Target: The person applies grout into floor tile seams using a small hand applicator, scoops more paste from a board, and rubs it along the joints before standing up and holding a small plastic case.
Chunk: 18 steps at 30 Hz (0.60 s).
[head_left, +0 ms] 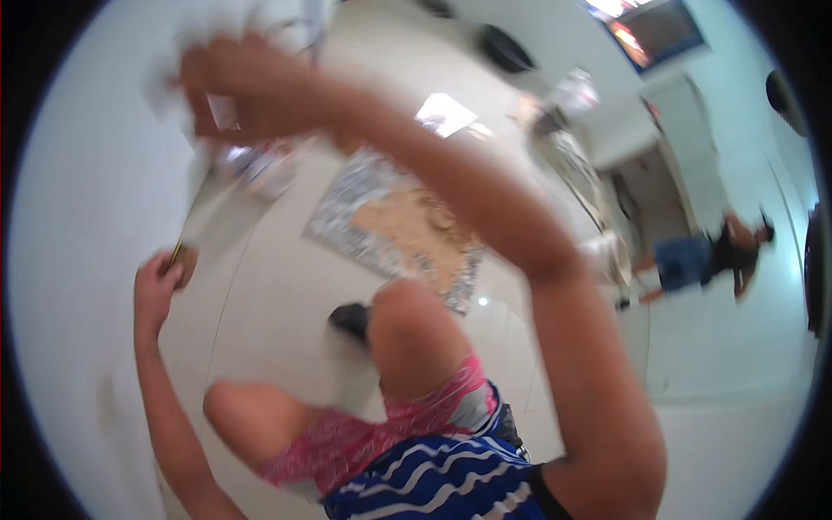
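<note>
Head view: shows the left hand (158, 286) at the left of the frame, beside the pale wall (78, 260), pinching a small brown piece (188, 265) with a thin yellow strip at its edge. Places this piece at the fingertips, left of the frame's middle, above the tiled floor (251, 321). Shows the right hand (247, 87) at the upper left, at the end of an arm slanting up from the lower right. Blurs its fingers heavily; shows them bent, with a gap beside the thumb. Cannot tell whether anything is pinched there.

Shows near the centre a grey patterned mat (334, 208) on the floor, with tan material (394, 230) spread over it, too blurred to identify. Shows a white sheet (446, 114) above the mat, and clear plastic bags (267, 173) just below the right hand. Includes, lower down, a dark shoe (350, 321), pink shorts (347, 446) and a blue-and-white striped top (433, 481). Includes at the right another person (721, 253) in dark top and blue shorts, appearing sideways, and at the upper right a lit screen (663, 39).
</note>
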Available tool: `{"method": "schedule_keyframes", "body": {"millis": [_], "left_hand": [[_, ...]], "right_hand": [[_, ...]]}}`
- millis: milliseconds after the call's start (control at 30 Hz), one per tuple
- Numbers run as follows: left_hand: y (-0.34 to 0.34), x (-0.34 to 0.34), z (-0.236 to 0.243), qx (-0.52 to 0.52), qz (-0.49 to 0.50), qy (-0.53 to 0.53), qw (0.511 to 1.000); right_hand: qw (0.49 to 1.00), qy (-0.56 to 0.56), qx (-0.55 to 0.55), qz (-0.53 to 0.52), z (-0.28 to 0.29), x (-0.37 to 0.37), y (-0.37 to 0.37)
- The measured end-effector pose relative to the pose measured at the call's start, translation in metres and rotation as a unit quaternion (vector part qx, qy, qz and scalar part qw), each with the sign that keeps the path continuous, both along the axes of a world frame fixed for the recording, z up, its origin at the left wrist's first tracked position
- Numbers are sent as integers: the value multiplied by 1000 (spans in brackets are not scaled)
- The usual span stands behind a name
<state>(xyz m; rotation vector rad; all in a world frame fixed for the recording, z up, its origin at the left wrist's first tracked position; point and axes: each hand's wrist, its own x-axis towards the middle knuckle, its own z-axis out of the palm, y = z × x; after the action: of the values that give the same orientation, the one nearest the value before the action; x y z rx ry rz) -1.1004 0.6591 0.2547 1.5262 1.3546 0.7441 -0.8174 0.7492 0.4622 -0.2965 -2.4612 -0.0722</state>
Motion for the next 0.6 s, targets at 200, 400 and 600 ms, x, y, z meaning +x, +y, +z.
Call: {"method": "schedule_keyframes", "body": {"millis": [200, 400, 600], "left_hand": [[73, 116, -5, 3, -143, -29, 989], [87, 209, -47, -14, -226, -2, 974], [78, 270, -83, -55, -290, -22, 955]], "right_hand": [[807, -25, -359, -468, -250, 291, -128], [444, 78, -493, -744, -387, 401, -325], [116, -11, -626, -771, -416, 414, -421]]}}
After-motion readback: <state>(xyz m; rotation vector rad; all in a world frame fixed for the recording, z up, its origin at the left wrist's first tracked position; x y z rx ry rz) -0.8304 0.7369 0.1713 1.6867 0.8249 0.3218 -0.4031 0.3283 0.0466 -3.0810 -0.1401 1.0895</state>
